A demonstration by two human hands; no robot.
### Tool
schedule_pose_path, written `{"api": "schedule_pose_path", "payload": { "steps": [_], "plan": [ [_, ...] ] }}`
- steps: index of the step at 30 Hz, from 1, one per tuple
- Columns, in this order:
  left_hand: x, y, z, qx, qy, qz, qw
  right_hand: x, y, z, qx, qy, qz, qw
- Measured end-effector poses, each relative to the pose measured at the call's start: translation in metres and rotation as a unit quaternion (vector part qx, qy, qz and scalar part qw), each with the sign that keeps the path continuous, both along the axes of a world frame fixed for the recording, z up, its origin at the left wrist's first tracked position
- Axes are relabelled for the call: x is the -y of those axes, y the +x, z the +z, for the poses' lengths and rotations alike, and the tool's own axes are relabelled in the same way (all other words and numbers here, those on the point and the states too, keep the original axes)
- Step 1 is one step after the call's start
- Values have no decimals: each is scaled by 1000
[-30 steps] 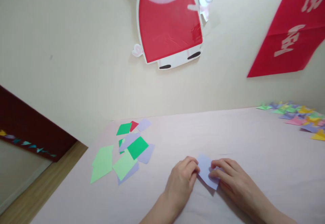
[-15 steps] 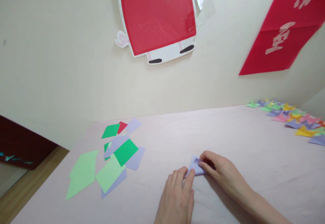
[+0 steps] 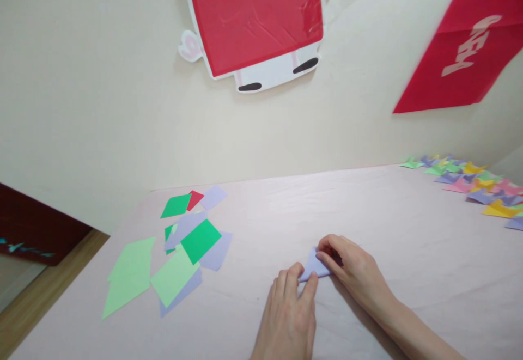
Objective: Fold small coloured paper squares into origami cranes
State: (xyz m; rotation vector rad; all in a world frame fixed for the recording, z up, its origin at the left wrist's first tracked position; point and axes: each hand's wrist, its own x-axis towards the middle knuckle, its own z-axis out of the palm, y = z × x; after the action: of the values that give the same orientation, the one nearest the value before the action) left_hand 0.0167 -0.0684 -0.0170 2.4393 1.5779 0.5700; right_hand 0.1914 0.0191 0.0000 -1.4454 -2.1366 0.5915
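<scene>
A small folded piece of lilac paper (image 3: pixel 314 266) lies on the pale cloth in front of me, its folded shape roughly triangular. My left hand (image 3: pixel 288 305) holds it down from the near left, with the index finger at its left corner and the thumb on the near edge. From the right, my right hand (image 3: pixel 351 262) pinches the upper right part of the paper between thumb and bent fingers. Those fingers hide the paper's right side.
Loose green paper sheets (image 3: pixel 201 242), light green sheets (image 3: pixel 128 270), lilac sheets (image 3: pixel 218 251) and a red piece (image 3: pixel 195 200) lie at left. Several folded paper figures (image 3: pixel 460 185) stand in rows at far right. A wall (image 3: pixel 134 104) rises behind the table.
The opening that showed on the paper's face is now flattened, and the right fingers have moved slightly up along it. The view has shifted a little.
</scene>
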Motion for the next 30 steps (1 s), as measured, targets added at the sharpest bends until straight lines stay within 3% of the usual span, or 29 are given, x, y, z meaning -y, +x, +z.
{"api": "schedule_pose_path", "payload": {
  "steps": [7,12,20,30],
  "plan": [
    [0,10,-3,-60,69,23,996,1,1,-5,12,22,10,1000],
    [-5,24,-11,-50,129,17,990,2,2,-7,7,13,10,1000],
    [-7,23,-13,-52,112,8,992,11,24,-2,-1,20,17,1000],
    [-9,16,-20,-111,104,-25,988,7,24,-1,-14,5,33,999]
  ]
}}
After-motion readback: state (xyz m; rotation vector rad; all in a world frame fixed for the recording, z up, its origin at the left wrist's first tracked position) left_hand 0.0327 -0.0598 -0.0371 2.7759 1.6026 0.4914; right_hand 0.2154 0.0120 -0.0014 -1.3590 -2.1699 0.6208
